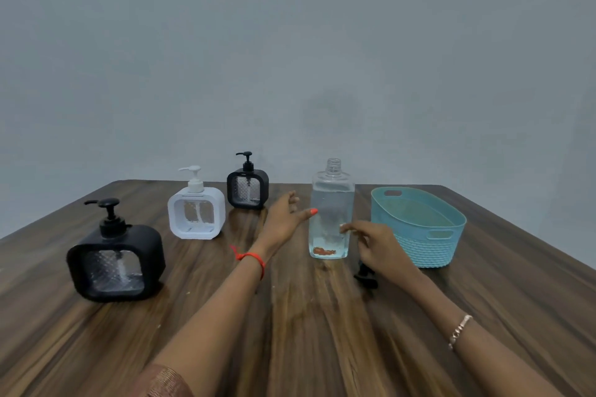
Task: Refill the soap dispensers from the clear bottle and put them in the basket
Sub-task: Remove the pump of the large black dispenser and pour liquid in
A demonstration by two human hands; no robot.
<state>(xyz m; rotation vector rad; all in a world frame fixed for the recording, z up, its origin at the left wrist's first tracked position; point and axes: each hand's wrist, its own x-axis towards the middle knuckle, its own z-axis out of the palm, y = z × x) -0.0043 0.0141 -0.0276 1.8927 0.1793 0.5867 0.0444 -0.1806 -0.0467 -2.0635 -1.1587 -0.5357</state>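
Pale grey wall (290, 58) fills the background behind a dark wood-grain table (306, 316). On the right side sits a teal basket (429, 245), nothing visible inside it. At the near left stands a black soap dispenser (116, 263); farther back are a white soap dispenser (196, 213) and, farthest, a second black dispenser (247, 187), all upright with pumps on. Between the dispensers and the basket stands the clear bottle (330, 213), uncapped and mostly full of clear liquid. The left hand (283, 219) reaches out just left of the bottle, fingers spread apart, holding nothing. The right hand (374, 245) is at the bottle's right side, fingers loosely curled, fingertips (345, 228) touching it. A small black cap (366, 277) lies on the table under that hand.
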